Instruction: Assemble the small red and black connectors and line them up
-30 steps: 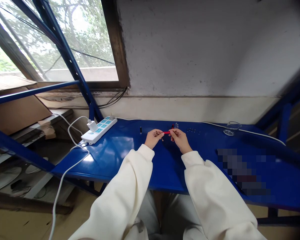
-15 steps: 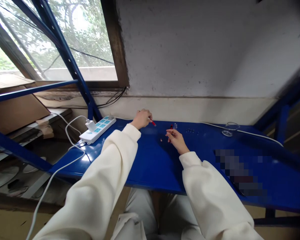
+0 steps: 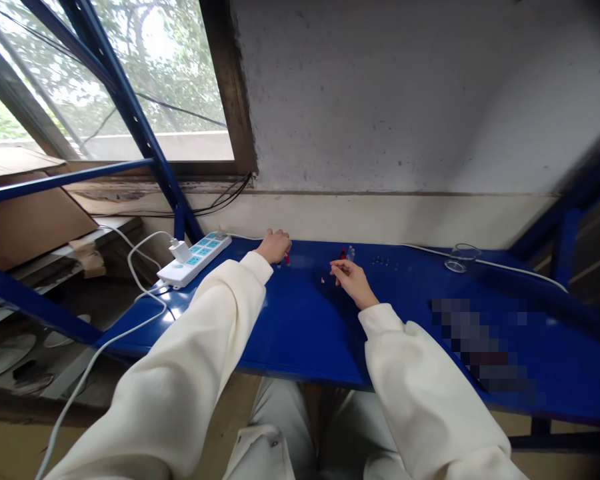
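Note:
My left hand [image 3: 274,245] is stretched out to the far left part of the blue metal table [image 3: 300,320], fingers curled, with a small red piece [image 3: 287,259] showing under its fingertips. My right hand [image 3: 349,278] rests on the table nearer me, fingers loosely pinched together; what they hold, if anything, is too small to see. Just beyond it stand small red and clear parts [image 3: 347,253]. A tiny pale bit [image 3: 323,281] lies between my hands.
A white power strip [image 3: 196,259] with a plugged charger and white cable lies at the table's left end. A row of tiny dark parts [image 3: 384,261] and a clear glass dish [image 3: 459,259] sit near the wall. Blue rack struts and a window stand at left.
My hands, first together on a red piece at the table's middle, have parted. My left hand carried the red piece out to the far left and lowered it to the table surface.

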`<state>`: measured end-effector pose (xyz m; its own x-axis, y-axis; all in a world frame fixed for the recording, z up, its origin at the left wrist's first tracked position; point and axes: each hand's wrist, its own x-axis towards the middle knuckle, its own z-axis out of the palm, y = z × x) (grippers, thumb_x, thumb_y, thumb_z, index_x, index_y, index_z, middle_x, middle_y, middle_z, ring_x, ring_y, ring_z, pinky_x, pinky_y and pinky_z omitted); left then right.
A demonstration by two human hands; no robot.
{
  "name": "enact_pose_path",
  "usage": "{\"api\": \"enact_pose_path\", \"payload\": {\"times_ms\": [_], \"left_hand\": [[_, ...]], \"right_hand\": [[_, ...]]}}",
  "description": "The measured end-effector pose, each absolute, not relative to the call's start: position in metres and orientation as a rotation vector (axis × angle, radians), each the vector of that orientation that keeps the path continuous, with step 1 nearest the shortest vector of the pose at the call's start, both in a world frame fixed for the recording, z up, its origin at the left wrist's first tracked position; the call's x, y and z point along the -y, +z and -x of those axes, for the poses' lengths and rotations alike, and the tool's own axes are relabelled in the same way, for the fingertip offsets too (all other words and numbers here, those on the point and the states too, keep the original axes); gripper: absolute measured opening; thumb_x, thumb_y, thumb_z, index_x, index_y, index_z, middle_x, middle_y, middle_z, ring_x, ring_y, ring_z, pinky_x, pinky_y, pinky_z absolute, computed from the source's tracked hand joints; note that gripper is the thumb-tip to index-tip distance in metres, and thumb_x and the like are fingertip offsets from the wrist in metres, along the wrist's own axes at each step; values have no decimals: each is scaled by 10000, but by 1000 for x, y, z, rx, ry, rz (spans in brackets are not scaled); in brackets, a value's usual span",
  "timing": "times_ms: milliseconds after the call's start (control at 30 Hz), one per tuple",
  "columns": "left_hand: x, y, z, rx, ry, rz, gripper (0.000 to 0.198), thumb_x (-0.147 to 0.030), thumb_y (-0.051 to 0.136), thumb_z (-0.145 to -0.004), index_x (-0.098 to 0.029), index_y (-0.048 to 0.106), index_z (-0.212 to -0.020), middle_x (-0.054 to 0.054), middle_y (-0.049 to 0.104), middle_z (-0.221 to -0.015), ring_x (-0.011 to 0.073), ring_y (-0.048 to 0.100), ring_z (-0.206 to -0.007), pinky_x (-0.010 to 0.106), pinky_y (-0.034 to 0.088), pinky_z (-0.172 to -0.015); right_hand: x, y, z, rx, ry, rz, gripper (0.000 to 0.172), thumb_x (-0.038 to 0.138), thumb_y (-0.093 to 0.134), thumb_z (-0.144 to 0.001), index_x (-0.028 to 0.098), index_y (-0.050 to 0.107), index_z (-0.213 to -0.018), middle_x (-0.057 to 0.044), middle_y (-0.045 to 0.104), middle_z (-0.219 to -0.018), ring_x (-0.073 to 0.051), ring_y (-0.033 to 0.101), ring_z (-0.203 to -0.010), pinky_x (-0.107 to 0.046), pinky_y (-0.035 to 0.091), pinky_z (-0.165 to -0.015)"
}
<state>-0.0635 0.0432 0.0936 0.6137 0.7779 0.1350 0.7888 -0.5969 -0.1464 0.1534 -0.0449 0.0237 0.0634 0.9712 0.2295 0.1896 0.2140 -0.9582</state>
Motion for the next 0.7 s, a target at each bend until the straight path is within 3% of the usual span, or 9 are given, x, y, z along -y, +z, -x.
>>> {"api": "enact_pose_path", "payload": {"times_ms": [700], "left_hand": [[-37,95,62,1276,-6,2618,87,-74,526,-664,-138,576,-691,91,583,-849,224,488,-871,377,239,-788]], "right_hand": [[42,20,-156,1392,860,1205,301,402,521,-702,151,583,-856,-27,587,-684,-82,474,-463,-250,428,-494]]}}
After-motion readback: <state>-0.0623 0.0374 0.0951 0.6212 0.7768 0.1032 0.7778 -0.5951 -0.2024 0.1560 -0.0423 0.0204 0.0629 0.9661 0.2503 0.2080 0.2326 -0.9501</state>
